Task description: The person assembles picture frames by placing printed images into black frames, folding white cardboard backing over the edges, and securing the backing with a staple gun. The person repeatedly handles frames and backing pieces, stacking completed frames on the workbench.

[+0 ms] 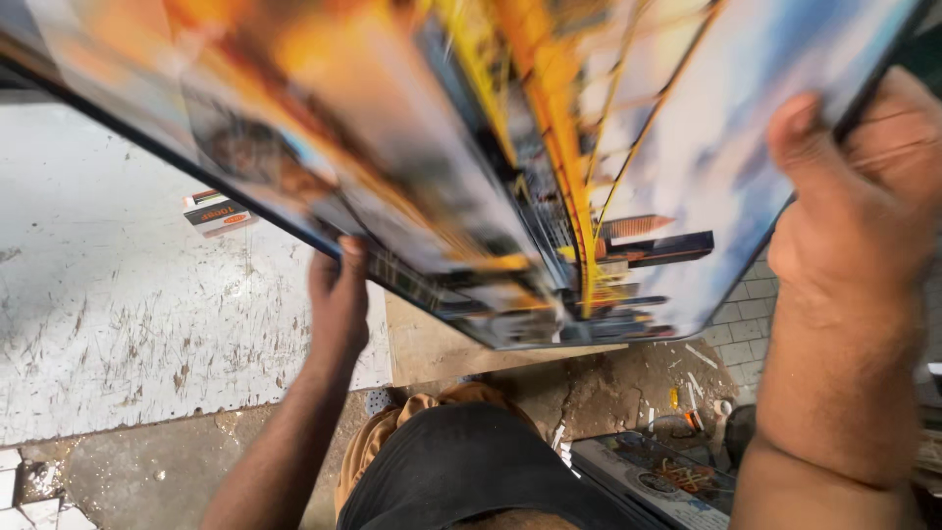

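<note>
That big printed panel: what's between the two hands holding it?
In the head view, only the panel's lower edge spans from the left hand to the right hand; nothing else grips it there.

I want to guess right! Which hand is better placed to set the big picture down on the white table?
Probably the left hand: it grips the printed panel's lower edge right above the scratched white table. The right hand holds the far edge, over the floor.

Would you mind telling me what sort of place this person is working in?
Probably a small framing or print workshop. Both hands, left hand and right hand, hold a large glossy printed panel over a scratched white worktable, with a debris-strewn floor and another framed picture lying below.
</note>
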